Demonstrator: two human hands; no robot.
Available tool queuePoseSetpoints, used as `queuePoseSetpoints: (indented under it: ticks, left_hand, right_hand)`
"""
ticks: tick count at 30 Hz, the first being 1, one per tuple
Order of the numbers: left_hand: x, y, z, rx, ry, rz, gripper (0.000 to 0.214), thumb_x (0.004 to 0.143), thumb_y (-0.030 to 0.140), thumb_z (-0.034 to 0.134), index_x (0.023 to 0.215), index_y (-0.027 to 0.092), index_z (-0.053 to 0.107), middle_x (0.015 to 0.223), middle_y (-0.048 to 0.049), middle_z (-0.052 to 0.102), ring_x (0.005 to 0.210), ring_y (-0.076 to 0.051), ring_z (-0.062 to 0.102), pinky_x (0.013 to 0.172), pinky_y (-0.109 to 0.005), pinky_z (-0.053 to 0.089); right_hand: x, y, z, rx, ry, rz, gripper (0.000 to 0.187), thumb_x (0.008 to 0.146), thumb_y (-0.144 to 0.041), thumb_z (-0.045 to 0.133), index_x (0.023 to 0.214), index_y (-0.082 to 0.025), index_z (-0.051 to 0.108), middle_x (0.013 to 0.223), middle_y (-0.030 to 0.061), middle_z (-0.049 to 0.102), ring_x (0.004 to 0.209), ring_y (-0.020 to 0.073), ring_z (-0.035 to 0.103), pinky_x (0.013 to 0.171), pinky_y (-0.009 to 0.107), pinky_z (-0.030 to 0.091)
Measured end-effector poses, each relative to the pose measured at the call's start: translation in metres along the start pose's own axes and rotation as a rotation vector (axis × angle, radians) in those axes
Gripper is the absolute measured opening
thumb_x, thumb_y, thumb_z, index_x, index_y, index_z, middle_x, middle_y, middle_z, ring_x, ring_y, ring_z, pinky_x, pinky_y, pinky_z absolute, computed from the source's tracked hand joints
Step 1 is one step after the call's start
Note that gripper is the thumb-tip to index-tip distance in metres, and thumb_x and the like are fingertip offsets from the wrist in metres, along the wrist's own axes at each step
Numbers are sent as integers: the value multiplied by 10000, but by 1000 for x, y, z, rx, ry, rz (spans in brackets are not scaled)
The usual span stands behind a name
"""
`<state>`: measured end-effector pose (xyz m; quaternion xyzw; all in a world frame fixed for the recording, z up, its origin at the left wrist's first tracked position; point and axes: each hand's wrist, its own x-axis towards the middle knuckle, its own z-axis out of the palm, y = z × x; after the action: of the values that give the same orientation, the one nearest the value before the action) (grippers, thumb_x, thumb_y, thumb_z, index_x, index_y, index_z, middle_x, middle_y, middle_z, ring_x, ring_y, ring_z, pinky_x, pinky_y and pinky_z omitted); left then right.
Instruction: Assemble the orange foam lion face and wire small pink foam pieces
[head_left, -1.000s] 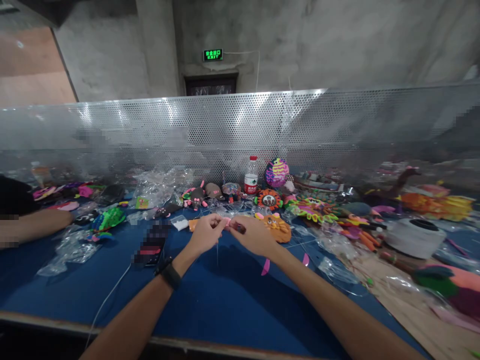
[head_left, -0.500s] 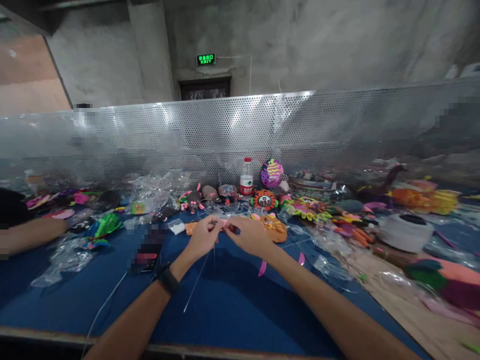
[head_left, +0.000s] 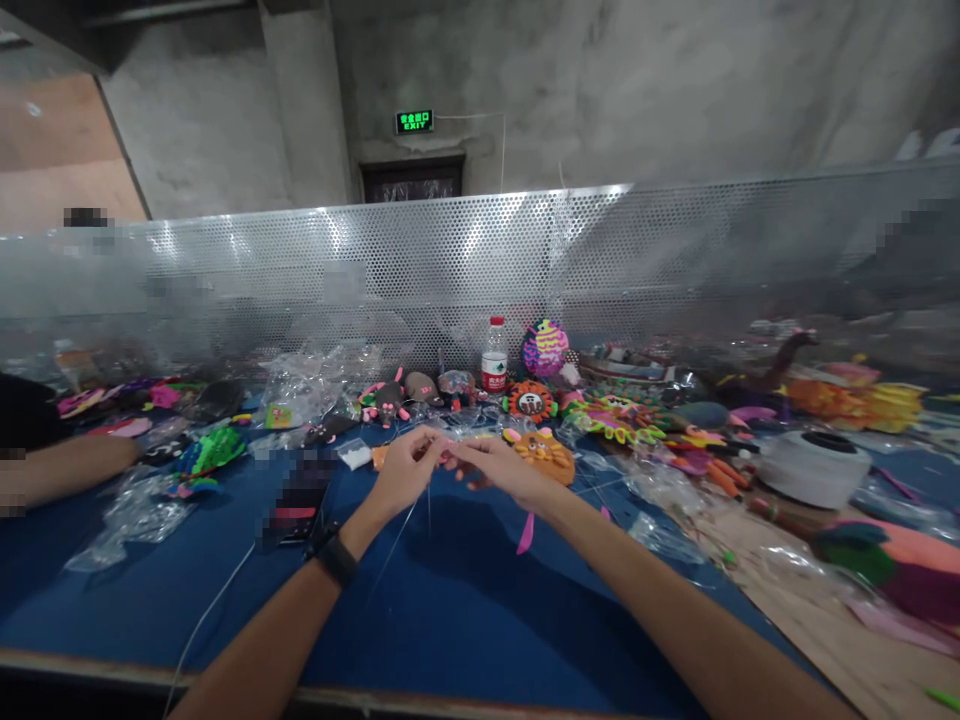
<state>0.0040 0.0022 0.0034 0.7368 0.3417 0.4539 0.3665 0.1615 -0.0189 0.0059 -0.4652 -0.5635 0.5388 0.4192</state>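
Observation:
Over the blue table [head_left: 420, 620], my left hand [head_left: 407, 467] is closed in a pinch on a small pink piece [head_left: 448, 449]. My right hand [head_left: 504, 468] meets it from the other side, thumb and fingertips pressed to the same piece; its other fingers curl below. The piece looks like soft modelling clay, mostly covered by my fingertips. Just beyond my right hand lies an orange animal face [head_left: 551, 455] with pink ears. A small orange block [head_left: 379, 457] and a little white packet [head_left: 355, 453] sit beside my left hand. Thin pale strands hang beneath my hands.
Behind stand a red-capped water bottle [head_left: 494, 360], grey clay animals [head_left: 386, 400] and a striped round piece [head_left: 545, 347]. A phone [head_left: 300, 505] with a cable lies left. Another person's forearm [head_left: 75, 470] rests far left. At right are a white tub [head_left: 814, 468] and plastic wrapping [head_left: 664, 540].
My right hand's fingers have shifted, the lower ones now a little more extended beneath the pink piece. My left hand keeps its pinch in nearly the same place.

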Motion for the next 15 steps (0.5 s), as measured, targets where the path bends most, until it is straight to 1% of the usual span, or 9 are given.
queuePoseSetpoints:
  ticks: [3,5,9,12,15]
  left_hand:
    - [0,0,0,-2,9,1,263,821,418,537,763,168,594,569,26,527,506,-105,477,491,-213,366]
    - [0,0,1,-8,16,-4,259,817,413,541,764,168,604,565,26,528,507,-107,479,491,-214,368]
    - [-1,3,1,12,36,-7,253,821,400,528,747,170,604,552,28,522,497,-107,470,484,-214,364]
    - [-1,5,1,42,39,1,250,822,387,517,721,172,594,546,26,517,533,-117,494,513,-218,382]
    - [-2,4,1,67,42,-13,257,823,387,509,694,173,571,528,34,502,497,-108,477,501,-217,377]
  right_hand:
    - [0,-1,1,72,30,64,217,819,-352,602,732,-174,690,858,39,677,633,71,547,569,183,442]
    - [1,0,1,129,26,105,203,825,-339,600,745,-177,694,893,42,680,636,67,547,574,182,445]
    - [3,4,0,223,-1,145,184,802,-354,629,756,-188,694,927,32,681,625,55,531,527,158,402]
    - [4,5,0,218,15,139,166,776,-346,653,749,-187,693,896,19,676,607,50,505,501,148,369]
    - [3,4,2,125,73,73,171,758,-354,657,749,-188,693,832,10,671,610,65,505,491,158,359]
